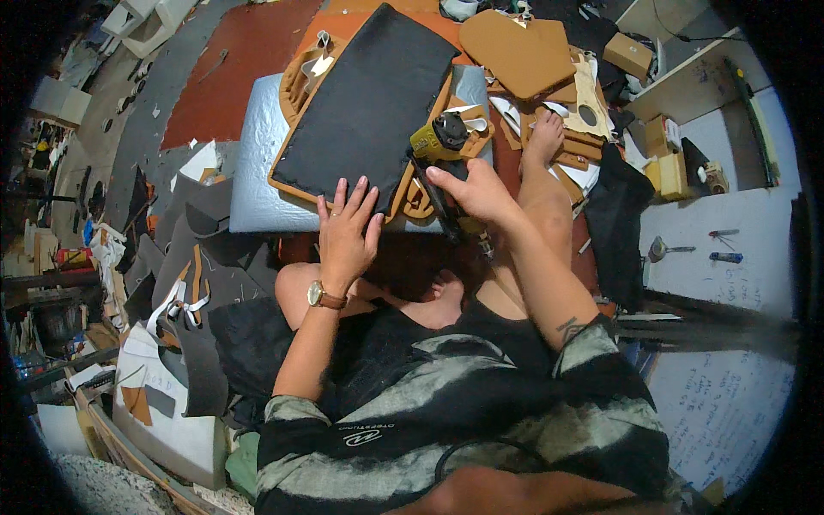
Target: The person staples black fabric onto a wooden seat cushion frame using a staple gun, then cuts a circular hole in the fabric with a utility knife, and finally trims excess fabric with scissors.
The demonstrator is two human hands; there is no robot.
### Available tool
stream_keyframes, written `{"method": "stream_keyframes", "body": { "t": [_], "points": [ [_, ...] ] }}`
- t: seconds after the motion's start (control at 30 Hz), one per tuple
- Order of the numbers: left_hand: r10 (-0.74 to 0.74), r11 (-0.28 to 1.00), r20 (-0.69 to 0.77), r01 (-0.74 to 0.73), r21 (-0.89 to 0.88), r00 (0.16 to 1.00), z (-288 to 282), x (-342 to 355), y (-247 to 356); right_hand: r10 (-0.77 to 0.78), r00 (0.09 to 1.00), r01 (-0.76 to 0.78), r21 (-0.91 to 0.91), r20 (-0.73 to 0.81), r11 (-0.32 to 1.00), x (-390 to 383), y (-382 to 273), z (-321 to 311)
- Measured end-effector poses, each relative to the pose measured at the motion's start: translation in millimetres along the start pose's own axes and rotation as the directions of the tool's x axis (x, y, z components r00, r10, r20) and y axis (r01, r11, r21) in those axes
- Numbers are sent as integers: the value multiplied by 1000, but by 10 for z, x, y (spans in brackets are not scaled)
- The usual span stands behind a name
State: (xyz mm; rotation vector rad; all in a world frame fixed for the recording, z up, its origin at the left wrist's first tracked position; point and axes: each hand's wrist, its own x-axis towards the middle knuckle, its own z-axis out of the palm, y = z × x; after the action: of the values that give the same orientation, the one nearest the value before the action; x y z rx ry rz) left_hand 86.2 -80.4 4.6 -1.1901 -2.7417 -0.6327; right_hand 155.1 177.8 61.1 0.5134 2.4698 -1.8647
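Note:
A black fabric-covered panel (pixel 360 112) with tan edging lies tilted across a silvery-blue padded block (pixel 257 172) in front of me. My left hand (pixel 349 227) rests on the panel's near edge, fingers spread and palm down. In my right hand (pixel 481 193) is a yellow and black staple gun (pixel 439 137), gripped by its black handle. Its yellow head sits over the panel's right edge, beside folded tan material; whether it touches the panel I cannot tell. A metal fitting shows at the lower end of the handle, below my wrist.
A tan padded panel (pixel 519 53) lies at the far right, over tan and white scraps beside my bare foot. Grey foam sheets (pixel 206 283) pile up at my left. On the right, a white board (pixel 730 257) carries a few small tools. Cardboard boxes (pixel 669 167) stand beyond it.

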Motion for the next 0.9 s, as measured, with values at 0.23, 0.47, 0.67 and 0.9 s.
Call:
{"method": "stream_keyframes", "body": {
  "t": [0.23,0.47,0.67,0.9],
  "points": [
    [-38,999,-152,41,18,988,77,36,218,46,999,-45,-57,18,997,12,-12,-54],
    [-27,999,-258,37,33,966,295,-23,276,-13,1000,12,-118,-6,993,34,64,-37],
    [-8,997,-233,24,67,973,318,-198,333,-57,998,54,-144,-19,988,58,140,-25],
    [53,998,-244,-44,44,968,445,-391,137,-64,998,64,-100,2,993,18,40,3]
  ]
}}
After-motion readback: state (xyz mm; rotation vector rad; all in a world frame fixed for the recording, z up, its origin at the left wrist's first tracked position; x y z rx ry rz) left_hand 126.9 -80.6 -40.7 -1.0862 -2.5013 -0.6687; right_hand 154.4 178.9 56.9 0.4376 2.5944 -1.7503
